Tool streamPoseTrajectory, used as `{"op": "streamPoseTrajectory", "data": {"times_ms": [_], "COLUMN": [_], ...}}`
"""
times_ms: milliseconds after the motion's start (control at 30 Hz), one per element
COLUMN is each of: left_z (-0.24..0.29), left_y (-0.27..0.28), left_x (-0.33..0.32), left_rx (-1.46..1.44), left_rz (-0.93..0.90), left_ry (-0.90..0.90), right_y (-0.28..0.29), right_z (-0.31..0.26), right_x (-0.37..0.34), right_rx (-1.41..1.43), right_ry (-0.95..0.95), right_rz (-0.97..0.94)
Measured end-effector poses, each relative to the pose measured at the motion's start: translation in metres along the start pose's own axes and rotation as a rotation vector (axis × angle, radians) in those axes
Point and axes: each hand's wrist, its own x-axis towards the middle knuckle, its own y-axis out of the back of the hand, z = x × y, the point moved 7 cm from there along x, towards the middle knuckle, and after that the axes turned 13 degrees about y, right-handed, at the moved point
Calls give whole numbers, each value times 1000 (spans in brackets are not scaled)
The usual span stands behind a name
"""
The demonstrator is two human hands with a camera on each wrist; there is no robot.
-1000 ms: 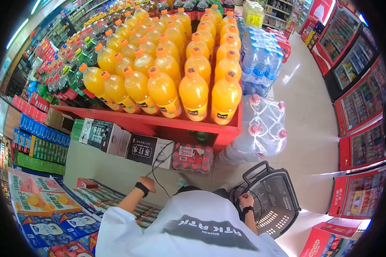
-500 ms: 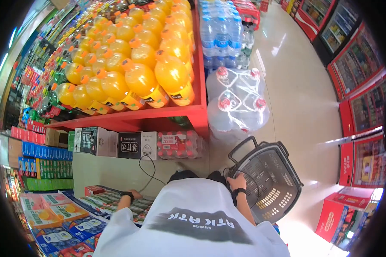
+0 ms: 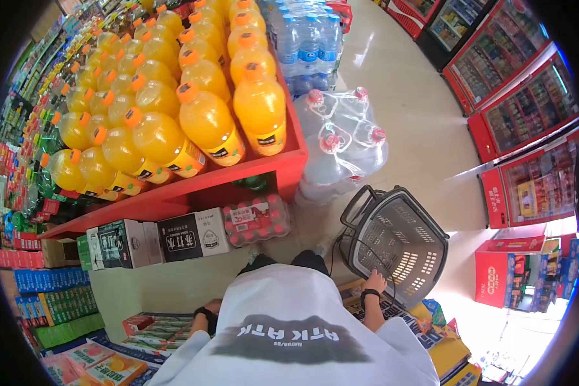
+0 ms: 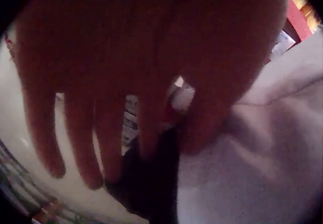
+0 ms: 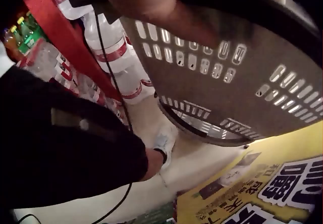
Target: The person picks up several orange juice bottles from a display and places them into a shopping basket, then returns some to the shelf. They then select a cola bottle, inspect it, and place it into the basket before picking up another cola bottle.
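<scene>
A grey plastic shopping basket (image 3: 399,244) with slotted walls stands out to my right side, tilted, its black handle (image 3: 360,202) at the far end. My right hand (image 3: 374,283) grips its near rim; in the right wrist view the thumb lies along the slotted basket wall (image 5: 202,90) while fingers reach over the rim. A thin black cable (image 5: 112,72) runs down beside the basket. Close against the white shirt (image 3: 289,321), my left hand (image 3: 213,306) hangs with nothing in it. Its fingers (image 4: 83,148) point down, straight and slightly spread, in the dark left wrist view.
Ahead, a red display stand (image 3: 296,151) bears rows of orange drink bottles (image 3: 206,122). Large shrink-wrapped water bottles (image 3: 341,141) stand at its right corner, and drink cartons (image 3: 193,235) line its foot. Red-framed fridges (image 3: 495,64) flank the aisle. Yellow boxes (image 3: 447,350) sit close behind the basket.
The head view has swung, so the stand and bottles sit further left. My left hand has drawn in from the left to my body. The right hand stays on the basket.
</scene>
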Motion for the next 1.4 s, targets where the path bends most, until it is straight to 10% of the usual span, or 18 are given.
{"op": "streamPoseTrajectory", "data": {"times_ms": [333, 533, 633, 933, 1400], "left_z": [-58, -147, -133, -121, -157], "left_y": [132, 109, 99, 81, 113], "left_x": [-30, 5, -34, -17, -33], "left_rx": [-62, 236, -42, 27, 191], "left_rz": [17, -93, -72, 257, 192], "left_ry": [187, 6, 220, -190, -124], "right_y": [-1, 16, 3, 2, -6], "right_z": [-43, -95, -118, -187, -265], "right_x": [13, -9, -15, -57, -115], "right_rx": [45, 102, 132, 240, 256], "right_ry": [-104, -95, -74, 5, 0], "right_rz": [-109, -114, -67, 6, -85]}}
